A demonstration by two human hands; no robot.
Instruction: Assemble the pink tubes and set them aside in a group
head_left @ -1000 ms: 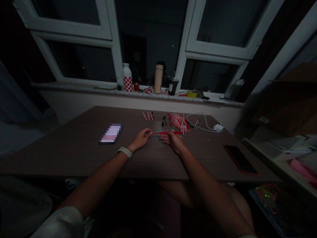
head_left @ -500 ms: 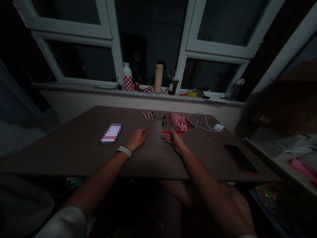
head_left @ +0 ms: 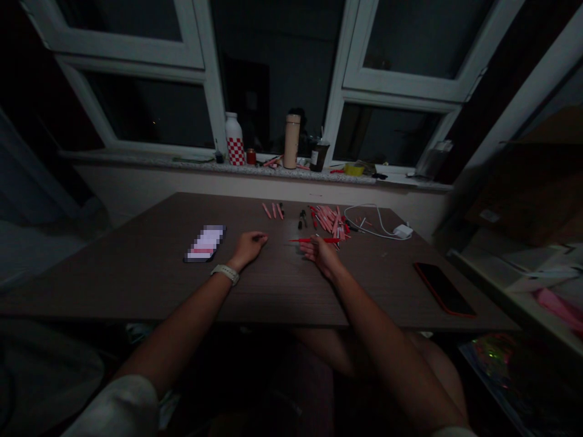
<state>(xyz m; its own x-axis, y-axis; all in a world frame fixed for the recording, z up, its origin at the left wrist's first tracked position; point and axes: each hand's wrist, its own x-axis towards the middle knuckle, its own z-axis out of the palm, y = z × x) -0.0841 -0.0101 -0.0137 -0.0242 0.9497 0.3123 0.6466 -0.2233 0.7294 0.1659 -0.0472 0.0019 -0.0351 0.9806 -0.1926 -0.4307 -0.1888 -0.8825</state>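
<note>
My right hand (head_left: pixel 321 254) is above the middle of the table, closed around a thin red pen-like stick (head_left: pixel 325 240) that tapers to a fine tip pointing left. My left hand (head_left: pixel 248 247), with a pale watch band on its wrist, is a short way to the left. Its fingers are curled into a pinch, and a small dark thing at the fingertips is too small to name. Beyond the right hand lies a heap of pink and red pen parts (head_left: pixel 327 220). A few small black pieces (head_left: pixel 302 218) lie left of the heap, and several pink barrels (head_left: pixel 274 210) lie further left.
A lit phone (head_left: pixel 206 244) lies on the brown table (head_left: pixel 282 297) at left, and a dark red-edged phone (head_left: pixel 443 289) at right. A white charger (head_left: pixel 402 231) with its cable sits beside the heap. Bottles, including a checkered one (head_left: pixel 235 139), and a cup (head_left: pixel 319 156) stand on the windowsill.
My left hand has shifted slightly left and away from me, turning so that the small dark thing at its fingertips shows. The right hand keeps the red stick in nearly the same place.
</note>
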